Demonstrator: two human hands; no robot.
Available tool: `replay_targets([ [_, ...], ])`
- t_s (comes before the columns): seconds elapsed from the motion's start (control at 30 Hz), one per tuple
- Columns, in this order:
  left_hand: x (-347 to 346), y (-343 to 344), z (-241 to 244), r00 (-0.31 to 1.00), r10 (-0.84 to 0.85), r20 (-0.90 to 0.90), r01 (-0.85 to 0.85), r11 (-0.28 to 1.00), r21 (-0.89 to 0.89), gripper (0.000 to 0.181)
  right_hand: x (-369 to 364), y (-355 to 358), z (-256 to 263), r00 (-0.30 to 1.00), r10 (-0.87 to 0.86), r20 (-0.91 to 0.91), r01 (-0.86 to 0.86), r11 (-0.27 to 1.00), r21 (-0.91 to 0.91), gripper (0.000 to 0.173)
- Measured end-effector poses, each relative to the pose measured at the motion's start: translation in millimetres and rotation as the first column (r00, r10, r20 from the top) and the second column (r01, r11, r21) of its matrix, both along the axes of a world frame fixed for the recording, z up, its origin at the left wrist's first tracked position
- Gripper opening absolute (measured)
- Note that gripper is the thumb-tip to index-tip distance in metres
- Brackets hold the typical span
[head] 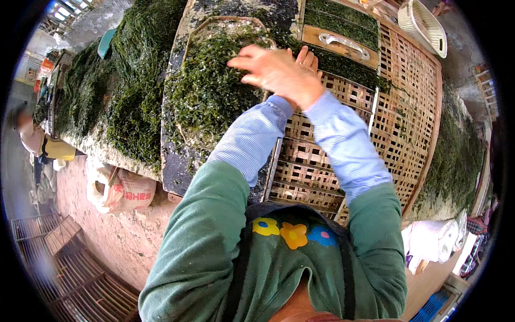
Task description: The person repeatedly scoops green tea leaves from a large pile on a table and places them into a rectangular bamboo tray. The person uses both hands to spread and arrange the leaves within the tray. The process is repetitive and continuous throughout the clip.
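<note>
My wrists cross in front of me. My right hand (269,70) lies over the left one, its fingers apart and pointing left, slightly blurred, above a heap of chopped green seaweed (213,84) in a rounded frame or basket. My left hand (309,60) is mostly hidden beneath it; only some fingers show, close to a strip of seaweed (346,68) on the slatted rack. Whether it holds anything is hidden. Just right of the hands, a wooden board with a clear handle (344,45) rests among seaweed strips inside a narrow frame (375,108) over a woven bamboo mat (410,116).
Long seaweed piles (136,52) cover the slab at left, with a green scraper-like piece (106,43) on them. More seaweed (450,161) lies at right. A white plastic basket (422,30) stands top right. A sack (120,187) sits below the slab; another person (32,137) is far left.
</note>
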State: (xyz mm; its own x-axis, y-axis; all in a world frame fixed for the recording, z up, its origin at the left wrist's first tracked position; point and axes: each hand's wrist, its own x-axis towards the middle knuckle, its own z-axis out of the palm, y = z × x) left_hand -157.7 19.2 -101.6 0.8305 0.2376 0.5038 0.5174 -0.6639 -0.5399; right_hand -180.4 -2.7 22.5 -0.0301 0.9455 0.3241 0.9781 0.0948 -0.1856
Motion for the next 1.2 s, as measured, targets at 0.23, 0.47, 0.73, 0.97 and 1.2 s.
replay_targets([
  [0.23, 0, 22, -29, 0.995, 0.074, 0.065, -0.094, 0.914, 0.394, 0.052, -29, 48, -51, 0.992, 0.107, -0.073, -0.098, 0.988, 0.12, 0.013],
  [0.47, -5, 0, 31, 0.926, -0.11, -0.362, -0.138, 0.793, -0.593, 0.049, 53, -29, -46, 0.433, -0.275, -0.858, 0.606, 0.794, 0.052, 0.017],
  [0.73, -16, 0, 38, 0.946, -0.279, 0.163, 0.319, 0.736, -0.597, 0.049, 134, -133, -27, 0.541, -0.841, 0.027, 0.841, 0.541, -0.015, 0.027],
  [0.97, 1, -5, -5, 0.983, 0.039, -0.181, -0.037, 0.999, 0.012, 0.053, 4, -12, -26, 0.997, 0.075, -0.014, -0.072, 0.989, 0.129, 0.019],
  [1.2, 11, 19, -28, 0.993, -0.042, 0.107, 0.011, 0.96, 0.28, 0.053, -12, 38, -49, 0.982, -0.018, -0.187, 0.04, 0.993, 0.113, 0.018],
])
